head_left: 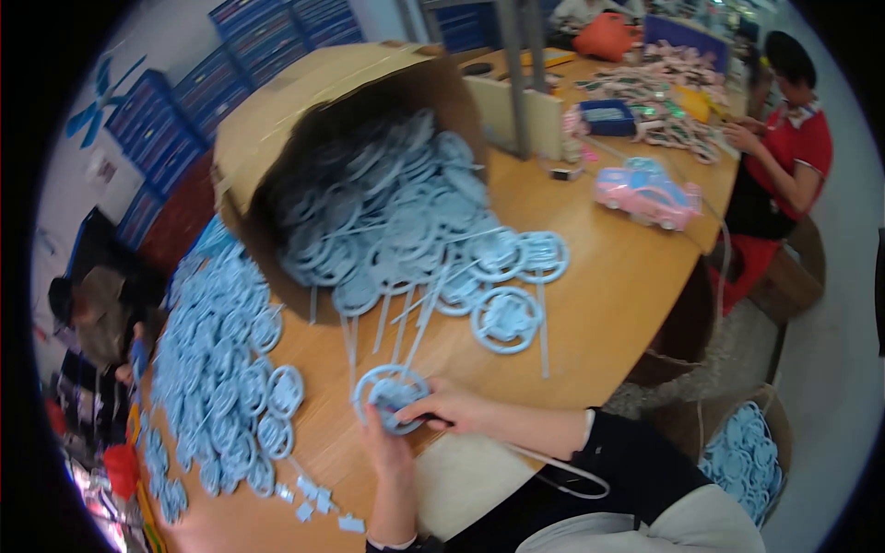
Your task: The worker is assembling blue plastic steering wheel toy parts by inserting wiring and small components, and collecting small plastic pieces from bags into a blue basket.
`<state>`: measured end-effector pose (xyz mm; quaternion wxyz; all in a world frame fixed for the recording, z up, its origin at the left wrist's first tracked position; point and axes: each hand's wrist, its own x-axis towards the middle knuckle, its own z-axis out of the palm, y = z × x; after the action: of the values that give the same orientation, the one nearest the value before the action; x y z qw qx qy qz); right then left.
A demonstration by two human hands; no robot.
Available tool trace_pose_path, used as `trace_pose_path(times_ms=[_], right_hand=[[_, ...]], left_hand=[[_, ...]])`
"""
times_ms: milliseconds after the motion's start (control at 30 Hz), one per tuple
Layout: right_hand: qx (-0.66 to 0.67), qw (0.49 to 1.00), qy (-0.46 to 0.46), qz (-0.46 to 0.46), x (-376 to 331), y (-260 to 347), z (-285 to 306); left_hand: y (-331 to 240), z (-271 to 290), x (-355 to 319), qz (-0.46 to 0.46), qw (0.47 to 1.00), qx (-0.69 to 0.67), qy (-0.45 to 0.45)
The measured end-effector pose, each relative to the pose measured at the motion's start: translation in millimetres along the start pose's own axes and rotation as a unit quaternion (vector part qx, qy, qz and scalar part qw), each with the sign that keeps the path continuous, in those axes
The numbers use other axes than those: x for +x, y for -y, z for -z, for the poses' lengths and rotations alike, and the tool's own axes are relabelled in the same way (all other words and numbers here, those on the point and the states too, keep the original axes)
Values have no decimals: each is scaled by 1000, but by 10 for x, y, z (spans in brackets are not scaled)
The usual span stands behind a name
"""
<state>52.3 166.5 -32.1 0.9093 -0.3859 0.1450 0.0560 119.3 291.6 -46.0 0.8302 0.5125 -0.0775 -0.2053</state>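
Observation:
A light blue wheel-shaped plastic part [385, 376], round-rimmed with a shaped middle, is held over the near edge of the table. My left hand [392, 456] is closed on it from below, thumb up along its face. My right hand [454, 405] is closed around a small dark tool [433, 418], whose kind I cannot make out, with its fingers against the part's right side. Just beyond my hands, more of these blue parts [507, 320] lie loose, several with thin blue strips sticking out.
A cardboard box [323, 78] on its side spills blue parts. A large heap of them [217, 369] covers the left of the table [590, 304]. A pink and blue toy car [648, 195] stands at the right. Co-workers sit left and far right; a bin [742, 461] of blue parts stands lower right.

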Motion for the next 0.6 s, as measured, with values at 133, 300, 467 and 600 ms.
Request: trace_pose_path(times_ms=[133,300,467,600], right_hand=[[-17,1000,-21,-12,-83,65,2],[-25,999,-20,-6,-193,155,28],[-27,999,-23,-31,-201,251,-49],[-26,1000,13,-5,-30,77,-42]], left_hand=[[-25,-16,-10,2,1000,11,11],[-83,-138,-61,19,999,-12,46],[-96,-101,-18,15,999,-4,37],[-127,-10,-25,12,999,-49,5]])
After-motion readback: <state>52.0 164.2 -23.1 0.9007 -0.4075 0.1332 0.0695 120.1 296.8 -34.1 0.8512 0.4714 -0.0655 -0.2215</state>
